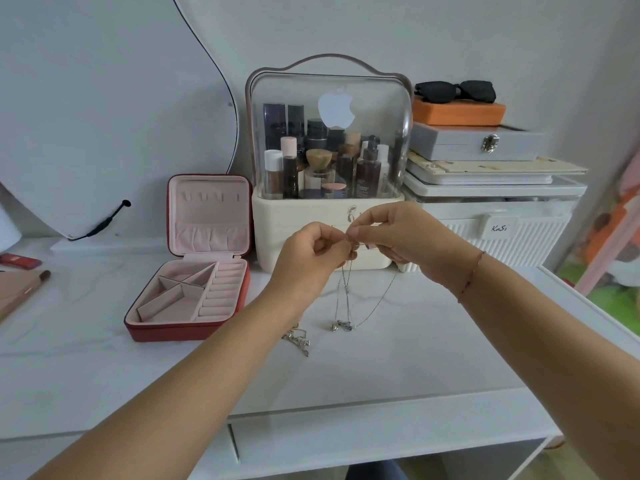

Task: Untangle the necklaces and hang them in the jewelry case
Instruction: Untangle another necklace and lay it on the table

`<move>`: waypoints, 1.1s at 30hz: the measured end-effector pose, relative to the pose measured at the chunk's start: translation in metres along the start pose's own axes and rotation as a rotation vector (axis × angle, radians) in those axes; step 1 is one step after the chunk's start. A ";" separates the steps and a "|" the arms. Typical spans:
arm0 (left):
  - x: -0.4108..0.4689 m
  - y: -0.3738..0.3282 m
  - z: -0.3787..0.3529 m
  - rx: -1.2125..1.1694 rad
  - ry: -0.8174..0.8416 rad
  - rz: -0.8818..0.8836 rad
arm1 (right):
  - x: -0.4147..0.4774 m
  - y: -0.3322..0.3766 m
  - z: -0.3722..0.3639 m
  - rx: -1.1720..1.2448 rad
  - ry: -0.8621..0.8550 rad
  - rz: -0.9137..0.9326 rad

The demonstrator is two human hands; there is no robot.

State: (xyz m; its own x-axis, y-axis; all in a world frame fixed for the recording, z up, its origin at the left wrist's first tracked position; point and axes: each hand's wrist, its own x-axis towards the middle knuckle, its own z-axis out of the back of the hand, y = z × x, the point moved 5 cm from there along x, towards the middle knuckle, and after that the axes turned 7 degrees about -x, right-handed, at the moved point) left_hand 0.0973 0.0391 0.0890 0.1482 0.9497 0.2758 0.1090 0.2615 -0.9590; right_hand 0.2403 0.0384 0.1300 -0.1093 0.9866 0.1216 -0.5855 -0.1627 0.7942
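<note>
Both hands are up, right of the jewelry case (pixel 173 332) and above the table (pixel 415 358). The left hand (pixel 313 249) has its fingers curled in, pinching the top of the silver chains (pixel 346 296). The right hand (pixel 398 233) meets it, thumb and forefinger clamped on the same strands. The chains hang down in thin loops, and the pendants (pixel 342 325) touch the tabletop right of the case's front corner. A second necklace (pixel 298 341) lies in a small heap on the table, nearer the case, partly under the left forearm.

The case itself stands open, red outside, pink inside. Its lid (pixel 209 209) stands upright with a row of small hooks near the top and a gathered pocket below. The base shows angled dividers on the left and padded ring rolls on the right.

Behind the case to the right sits a cosmetics organizer (pixel 294 230) with a cream base and a clear dome packed with bottles, tubes and jars. Farther right is a white ribbed box (pixel 519 237), and stacked on it a grey latched box (pixel 467 143).
</note>
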 end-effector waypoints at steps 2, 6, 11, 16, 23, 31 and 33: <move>0.000 0.000 0.000 -0.061 0.010 0.013 | 0.000 -0.003 0.001 -0.009 0.002 -0.014; -0.001 -0.005 0.003 -0.024 -0.019 0.004 | -0.002 -0.009 0.003 -0.007 0.016 -0.053; 0.000 -0.008 0.005 -0.019 -0.017 0.029 | -0.010 -0.018 0.000 -0.037 0.079 -0.065; 0.002 -0.009 0.005 -0.027 -0.013 0.045 | -0.015 -0.024 -0.006 -0.127 0.112 -0.068; 0.006 -0.011 0.016 -0.045 -0.065 0.064 | -0.016 -0.039 -0.009 -0.387 0.045 0.018; 0.020 -0.019 0.045 -0.084 -0.177 0.075 | -0.007 -0.058 0.023 -0.910 -0.243 -0.104; 0.024 -0.023 0.047 -0.125 -0.134 0.077 | -0.005 -0.060 0.031 -0.941 -0.278 -0.125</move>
State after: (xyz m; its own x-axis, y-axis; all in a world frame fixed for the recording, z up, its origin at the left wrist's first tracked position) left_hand 0.0518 0.0644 0.1145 0.0292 0.9827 0.1829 0.2251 0.1718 -0.9591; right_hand 0.3008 0.0441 0.1007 0.1191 0.9463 0.3006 -0.9929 0.1160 0.0281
